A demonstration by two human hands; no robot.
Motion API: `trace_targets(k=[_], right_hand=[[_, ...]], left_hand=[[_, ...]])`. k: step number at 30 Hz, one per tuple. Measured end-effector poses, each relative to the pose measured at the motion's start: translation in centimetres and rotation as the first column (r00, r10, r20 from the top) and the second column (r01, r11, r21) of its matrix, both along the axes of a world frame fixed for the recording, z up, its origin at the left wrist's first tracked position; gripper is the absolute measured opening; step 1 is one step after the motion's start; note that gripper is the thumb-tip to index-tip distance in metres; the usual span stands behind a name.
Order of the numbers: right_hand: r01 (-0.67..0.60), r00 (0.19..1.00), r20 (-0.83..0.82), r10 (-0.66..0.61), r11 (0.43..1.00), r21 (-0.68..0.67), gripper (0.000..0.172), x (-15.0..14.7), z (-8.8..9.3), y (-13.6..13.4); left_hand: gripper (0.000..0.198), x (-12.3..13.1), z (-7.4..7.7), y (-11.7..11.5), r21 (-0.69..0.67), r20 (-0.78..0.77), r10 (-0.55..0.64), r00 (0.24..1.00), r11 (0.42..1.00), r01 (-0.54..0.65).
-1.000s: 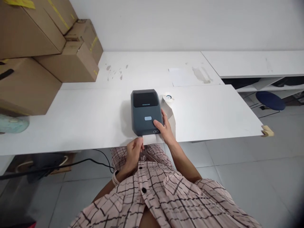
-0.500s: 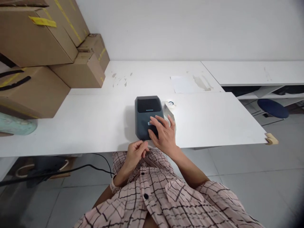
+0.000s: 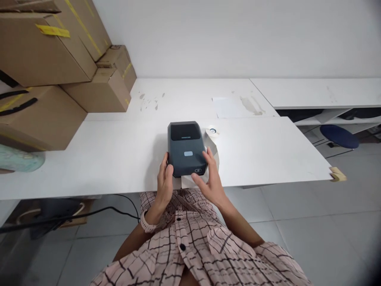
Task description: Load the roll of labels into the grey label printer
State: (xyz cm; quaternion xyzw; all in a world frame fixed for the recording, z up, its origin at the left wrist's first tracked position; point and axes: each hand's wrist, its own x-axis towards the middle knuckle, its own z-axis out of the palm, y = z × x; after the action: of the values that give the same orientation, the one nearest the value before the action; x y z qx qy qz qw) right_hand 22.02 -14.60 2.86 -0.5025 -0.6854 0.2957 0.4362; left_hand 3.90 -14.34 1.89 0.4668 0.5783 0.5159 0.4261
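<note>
A dark grey label printer (image 3: 185, 147) sits near the front edge of the white table (image 3: 268, 147). A strip of white label paper (image 3: 187, 181) sticks out of its front slot. My left hand (image 3: 164, 180) lies stretched against the printer's left front corner, thumb on the front edge. My right hand (image 3: 208, 178) is open with fingers spread at the printer's right front corner, over the paper strip. Neither hand holds anything. A white label roll (image 3: 212, 132) stands just right of the printer.
Stacked cardboard boxes (image 3: 53, 67) fill the table's left side, with a pale green round object (image 3: 18, 158) below them. A white sheet (image 3: 228, 107) lies further back. A black cable (image 3: 89, 210) runs under the table; a blue stool (image 3: 339, 136) stands at right.
My left hand rose from a closed pinch below the table edge to the printer's left side. My right hand slid off the printer's top to its right front corner.
</note>
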Motion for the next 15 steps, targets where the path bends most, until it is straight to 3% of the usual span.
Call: trace_targets(k=[3,6,9,12,15], right_hand=[[-0.030,0.980,-0.200,0.010,0.995,-0.096,0.079,0.8,1.9,1.2],[-0.055,0.964,-0.263,0.044,0.998,-0.037,0.083,1.4,4.6,3.9],[-0.051,0.966,-0.252,0.064,0.997,0.058,0.083,1.5,6.8,7.7],[-0.052,0.978,-0.192,0.075,0.991,0.124,0.086,1.1,7.6,12.2],[-0.043,0.994,-0.096,0.060,0.984,0.172,0.090,0.4,7.4,16.2]], left_hand=[[0.068,-0.7,1.6,1.0,0.108,0.001,0.005,1.000,0.994,-0.005],[0.062,-1.4,3.0,3.1,0.231,-0.003,0.009,1.000,0.973,-0.008],[0.057,-1.7,2.8,5.9,0.277,-0.036,0.024,0.999,0.961,-0.013],[0.063,-1.7,1.3,8.5,0.118,-0.158,0.038,0.987,0.993,-0.020],[0.073,-1.5,0.1,10.1,-0.070,-0.275,-0.031,0.961,0.997,0.012]])
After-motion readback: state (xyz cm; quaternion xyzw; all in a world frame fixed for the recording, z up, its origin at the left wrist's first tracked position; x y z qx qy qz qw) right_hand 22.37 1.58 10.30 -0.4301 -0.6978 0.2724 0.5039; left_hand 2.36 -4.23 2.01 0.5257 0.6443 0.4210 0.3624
